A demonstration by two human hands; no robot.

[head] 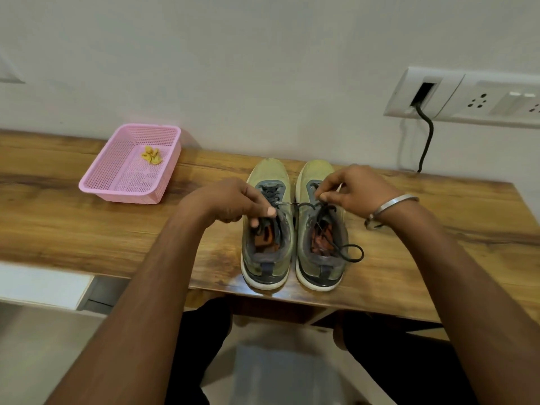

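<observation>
Two olive-green sneakers stand side by side on the wooden table, toes toward the wall: the left shoe and the right shoe. A dark lace is stretched between my hands above them. My left hand pinches one end over the left shoe's tongue. My right hand, with a metal bangle on the wrist, pinches the lace over the right shoe's eyelets. A loose lace loop hangs beside the right shoe's heel.
A pink mesh basket with a small yellow crumpled thing inside sits at the table's back left. A wall socket panel with a black cable is at the right. The table's front edge lies just below the shoes.
</observation>
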